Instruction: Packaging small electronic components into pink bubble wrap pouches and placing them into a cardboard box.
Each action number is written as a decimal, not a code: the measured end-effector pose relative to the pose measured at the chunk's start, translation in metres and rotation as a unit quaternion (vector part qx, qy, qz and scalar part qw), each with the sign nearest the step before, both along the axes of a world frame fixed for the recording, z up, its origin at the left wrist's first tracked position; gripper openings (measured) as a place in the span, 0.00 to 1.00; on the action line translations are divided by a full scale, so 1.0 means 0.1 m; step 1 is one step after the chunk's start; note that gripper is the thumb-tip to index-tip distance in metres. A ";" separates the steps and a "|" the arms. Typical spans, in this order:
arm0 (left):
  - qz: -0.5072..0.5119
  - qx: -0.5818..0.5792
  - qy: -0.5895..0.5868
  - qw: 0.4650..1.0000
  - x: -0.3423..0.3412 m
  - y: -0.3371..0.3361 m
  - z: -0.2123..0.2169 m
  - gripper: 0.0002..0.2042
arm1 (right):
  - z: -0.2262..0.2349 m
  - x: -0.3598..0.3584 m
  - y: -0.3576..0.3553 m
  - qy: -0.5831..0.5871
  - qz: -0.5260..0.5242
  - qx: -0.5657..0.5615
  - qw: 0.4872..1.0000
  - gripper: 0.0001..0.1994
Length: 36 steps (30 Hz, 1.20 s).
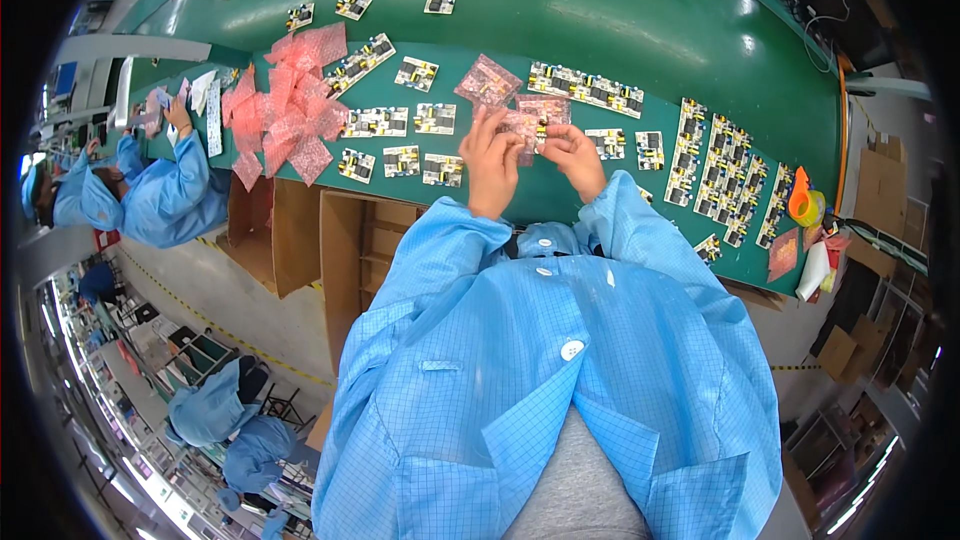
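L hand (pixel 490 162) & R hand (pixel 577 160) are pinching 1 pink bubble-wrap bag (pixel 521 127) w/ 1 PCB (pixel 542 130) showing at its R end, above green bench (pixel 541 187), 2 other bubble-wrap bags (pixel 487 82) lying just beyond.

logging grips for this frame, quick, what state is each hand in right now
Left hand: closed, holding a pink bubble bag.
Right hand: closed at the bag's right end, on bag or circuit board; can't tell which.
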<state>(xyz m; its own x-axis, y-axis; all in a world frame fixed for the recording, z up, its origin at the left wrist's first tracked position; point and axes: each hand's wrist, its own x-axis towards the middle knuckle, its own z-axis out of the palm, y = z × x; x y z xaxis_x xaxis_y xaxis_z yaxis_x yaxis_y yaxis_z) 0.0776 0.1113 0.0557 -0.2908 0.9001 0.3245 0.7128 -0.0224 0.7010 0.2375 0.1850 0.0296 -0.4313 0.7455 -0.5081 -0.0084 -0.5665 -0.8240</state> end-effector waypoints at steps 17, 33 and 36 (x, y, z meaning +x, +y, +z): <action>-0.188 -0.224 -0.621 0.727 -0.31 -0.23 0.28 0.23 | 0.21 0.14 -0.04 0.226 0.082 -0.094 0.966 0.17; -0.076 -0.200 -0.601 0.771 -0.23 -0.18 0.45 0.19 | 0.15 0.16 -0.08 0.306 0.072 -0.163 0.935 0.18; -0.123 -0.234 -0.553 0.790 -0.21 -0.25 0.25 0.19 | 0.15 0.17 -0.06 0.295 0.065 -0.190 0.934 0.17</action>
